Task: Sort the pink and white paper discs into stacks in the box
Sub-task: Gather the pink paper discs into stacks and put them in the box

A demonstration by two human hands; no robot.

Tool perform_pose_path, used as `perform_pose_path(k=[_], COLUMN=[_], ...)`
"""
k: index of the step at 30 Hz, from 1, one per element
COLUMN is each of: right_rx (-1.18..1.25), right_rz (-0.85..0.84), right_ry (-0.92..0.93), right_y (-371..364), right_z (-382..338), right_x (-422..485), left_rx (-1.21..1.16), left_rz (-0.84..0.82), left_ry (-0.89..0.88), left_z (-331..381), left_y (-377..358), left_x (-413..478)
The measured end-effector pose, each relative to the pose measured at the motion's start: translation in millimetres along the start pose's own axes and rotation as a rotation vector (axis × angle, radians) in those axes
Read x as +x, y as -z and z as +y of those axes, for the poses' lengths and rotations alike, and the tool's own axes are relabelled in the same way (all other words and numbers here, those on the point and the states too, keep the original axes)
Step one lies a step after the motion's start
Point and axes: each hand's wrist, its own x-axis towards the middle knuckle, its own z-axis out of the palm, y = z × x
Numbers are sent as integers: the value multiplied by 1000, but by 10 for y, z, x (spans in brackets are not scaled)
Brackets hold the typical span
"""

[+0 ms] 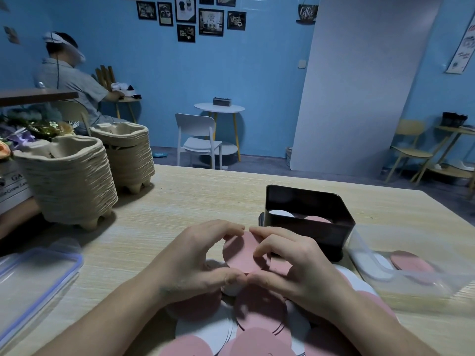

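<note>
- The left hand [195, 255] and right hand [290, 265] hold a pink disc [240, 255] between them, just above the surface [192, 201]. Whether it is one sheet or a few squared together I cannot tell.
- Both sets of fingers [231, 228] are curled round it. The fingertips meet at its far edge and the thumbs at its near edge, so both hands are pinching the rim.
- The black box [308, 237] stands just beyond and to the right of the hands. Inside it are a white stack [282, 213] on the left and a pink stack [317, 219] on the right.
- A loose pile [259, 312] of overlapping pink and white discs lies nearest, under the wrists.
- More discs sit in a clear bag [411, 268] at the right.
- Handling, as a judgement:
  - The discs look like thin paper, so they are very light and limp enough to bend or crease under a hard pinch.
  - They probably slide easily over one another, and a single sheet lying flat will be hard to lift.
  - Light pressure at opposite points of the rim, as the hands have it now, should keep the disc flat.
  - It should be lowered flat onto the pink stack, because a dropped sheet may drift or land askew.
</note>
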Motion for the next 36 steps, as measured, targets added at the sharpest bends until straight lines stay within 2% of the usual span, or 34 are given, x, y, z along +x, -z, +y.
perform_pose_path(k=[13, 22, 28, 36], right_rx=[12, -144, -225, -171], right_rz=[33, -101, -93, -94], right_ry=[80, 113, 100, 38], right_y=[-18, -39, -114, -60], right_z=[57, 24, -10, 23], right_x=[-4, 47, 73, 27], left_rx=[-46, 85, 170, 215], left_rz=[-14, -57, -142, -167], left_ry=[-83, -108, -49, 189], left_z=[7, 44, 52, 6], left_y=[3, 20, 101, 374], left_x=[35, 17, -25, -349])
